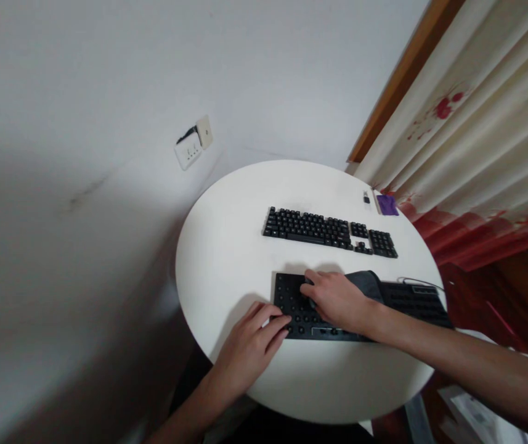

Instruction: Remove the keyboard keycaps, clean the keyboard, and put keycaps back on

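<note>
The keyboard base (294, 308) lies on the near part of the round white surface (227, 246), its key stems bare, and I judge it stiff and fairly light, liable to slide — I'd take it by the outer edges, away from the stems, which look easy to snag. My left hand (257, 333) rests its fingertips loosely on the left edge, clenching nothing; my right hand (337, 296) is closed on what I take to be the dark cloth (366, 285), soft and pliable, pressed over the stems. Beyond them sit the black keycaps (310, 228) in keyboard order, their legends too small for me to read — and I can make out no brand anywhere
</note>
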Demonstrator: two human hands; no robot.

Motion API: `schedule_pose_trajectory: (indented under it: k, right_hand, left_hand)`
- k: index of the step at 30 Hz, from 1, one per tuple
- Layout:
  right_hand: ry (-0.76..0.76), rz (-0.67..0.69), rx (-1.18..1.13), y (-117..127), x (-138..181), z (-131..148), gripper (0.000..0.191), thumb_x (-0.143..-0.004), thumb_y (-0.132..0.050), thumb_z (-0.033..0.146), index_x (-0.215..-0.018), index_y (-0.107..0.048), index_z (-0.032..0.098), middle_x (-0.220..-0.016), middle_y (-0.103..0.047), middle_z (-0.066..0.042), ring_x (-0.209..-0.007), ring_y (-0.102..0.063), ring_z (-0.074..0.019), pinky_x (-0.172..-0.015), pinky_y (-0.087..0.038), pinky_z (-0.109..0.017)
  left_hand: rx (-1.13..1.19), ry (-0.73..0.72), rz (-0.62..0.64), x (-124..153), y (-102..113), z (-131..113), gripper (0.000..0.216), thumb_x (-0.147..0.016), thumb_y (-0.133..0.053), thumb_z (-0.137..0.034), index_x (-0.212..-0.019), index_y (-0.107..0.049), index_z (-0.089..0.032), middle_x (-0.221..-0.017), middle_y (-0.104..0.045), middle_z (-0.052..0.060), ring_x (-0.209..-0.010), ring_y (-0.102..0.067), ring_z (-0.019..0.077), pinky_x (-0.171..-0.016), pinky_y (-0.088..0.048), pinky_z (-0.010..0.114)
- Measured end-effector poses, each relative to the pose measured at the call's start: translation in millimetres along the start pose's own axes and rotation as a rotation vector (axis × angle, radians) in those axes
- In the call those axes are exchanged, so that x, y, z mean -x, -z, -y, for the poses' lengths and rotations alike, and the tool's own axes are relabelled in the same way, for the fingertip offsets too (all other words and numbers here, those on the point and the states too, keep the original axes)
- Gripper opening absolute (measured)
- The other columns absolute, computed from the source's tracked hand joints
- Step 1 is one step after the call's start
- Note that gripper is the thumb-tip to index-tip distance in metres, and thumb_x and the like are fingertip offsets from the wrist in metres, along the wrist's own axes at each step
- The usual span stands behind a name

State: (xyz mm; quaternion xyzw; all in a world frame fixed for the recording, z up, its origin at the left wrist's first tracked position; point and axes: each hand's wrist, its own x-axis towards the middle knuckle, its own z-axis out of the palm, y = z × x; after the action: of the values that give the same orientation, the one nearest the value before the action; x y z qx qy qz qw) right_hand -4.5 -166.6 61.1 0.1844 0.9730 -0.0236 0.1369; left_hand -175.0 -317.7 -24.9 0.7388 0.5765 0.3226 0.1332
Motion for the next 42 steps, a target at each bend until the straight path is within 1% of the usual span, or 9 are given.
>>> schedule_pose_trajectory:
  k: [6,9,12,18,22,26,31,36,42]
  right_hand:
    - [0.000,-0.067,0.031,-15,24,-8,0.014,-0.086,-0.055,0.012,-0.097,-0.061,0.017,-0.106,-0.060,-0.011,-0.087,-0.062,-0.0230,-0.072,-0.045,-0.033]
    - [-0.042,-0.067,0.023,-19,30,-10,0.021,-0.084,-0.055,0.008,-0.103,-0.059,0.016,-0.107,-0.060,-0.011,-0.088,-0.062,-0.0237,-0.073,-0.046,-0.034]
    - [-0.061,-0.065,0.000,-19,31,-11,0.027,-0.083,-0.056,0.008,-0.108,-0.056,0.017,-0.106,-0.061,-0.010,-0.088,-0.063,-0.0236,-0.073,-0.046,-0.033]
    - [-0.024,-0.078,-0.009,-12,17,-7,0.016,-0.089,-0.052,0.012,-0.102,-0.060,0.017,-0.106,-0.061,-0.009,-0.084,-0.064,-0.0220,-0.069,-0.046,-0.031]
    - [-0.014,-0.052,0.008,-11,22,-9,0.015,-0.086,-0.056,0.013,-0.099,-0.062,0.016,-0.108,-0.060,-0.011,-0.087,-0.064,-0.0230,-0.069,-0.047,-0.031]
    - [-0.021,-0.037,0.024,-16,43,-23,0.016,-0.084,-0.059,0.014,-0.099,-0.063,0.016,-0.112,-0.059,-0.011,-0.090,-0.062,-0.0240,-0.073,-0.048,-0.033]
    - [-0.072,-0.039,0.052,-27,75,-46,0.016,-0.085,-0.054,0.009,-0.095,-0.063,0.017,-0.110,-0.058,-0.010,-0.090,-0.061,-0.0226,-0.074,-0.047,-0.033]
    - [-0.147,-0.043,0.068,-40,107,-69,0.018,-0.085,-0.051,0.007,-0.093,-0.063,0.018,-0.108,-0.059,-0.010,-0.088,-0.060,-0.0217,-0.077,-0.047,-0.034]
    - [-0.254,-0.048,0.063,-54,154,-102,0.021,-0.082,-0.053,0.005,-0.094,-0.064,0.018,-0.109,-0.058,-0.010,-0.090,-0.061,-0.0216,-0.078,-0.047,-0.033]
  left_hand:
    - [-0.015,-0.011,-0.006,-1,-1,2,0.026,-0.094,-0.057,-0.019,-0.117,-0.067,-0.025,-0.103,-0.064,0.006,-0.098,-0.059,0.0218,-0.085,-0.055,0.038]
    - [-0.026,-0.013,-0.005,-2,0,3,0.026,-0.094,-0.057,-0.019,-0.117,-0.067,-0.024,-0.104,-0.064,0.006,-0.098,-0.059,0.0213,-0.085,-0.055,0.037]
    - [-0.030,-0.022,-0.008,-2,1,2,0.025,-0.094,-0.057,-0.018,-0.116,-0.067,-0.023,-0.104,-0.064,0.006,-0.097,-0.060,0.0206,-0.085,-0.055,0.036]
    - [-0.050,-0.043,-0.030,-4,1,1,0.024,-0.094,-0.057,-0.018,-0.115,-0.068,-0.022,-0.102,-0.064,0.007,-0.095,-0.061,0.0203,-0.082,-0.056,0.035]
    - [-0.047,-0.036,-0.038,-3,0,1,0.025,-0.093,-0.057,-0.017,-0.115,-0.068,-0.023,-0.102,-0.064,0.007,-0.095,-0.060,0.0198,-0.083,-0.055,0.034]
    - [-0.039,-0.036,-0.038,-3,1,0,0.025,-0.093,-0.057,-0.016,-0.115,-0.068,-0.022,-0.102,-0.064,0.006,-0.094,-0.060,0.0193,-0.082,-0.055,0.033]
    - [-0.048,-0.048,-0.054,-5,1,1,0.024,-0.093,-0.058,-0.017,-0.113,-0.069,-0.022,-0.101,-0.064,0.007,-0.094,-0.060,0.0194,-0.083,-0.055,0.033]
    - [-0.061,-0.066,-0.070,-4,0,5,0.024,-0.093,-0.058,-0.018,-0.113,-0.070,-0.023,-0.101,-0.064,0.006,-0.095,-0.060,0.0190,-0.083,-0.055,0.032]
    - [-0.086,-0.062,-0.063,-5,-1,10,0.023,-0.093,-0.058,-0.022,-0.112,-0.070,-0.024,-0.103,-0.064,0.006,-0.096,-0.061,0.0189,-0.084,-0.055,0.031]
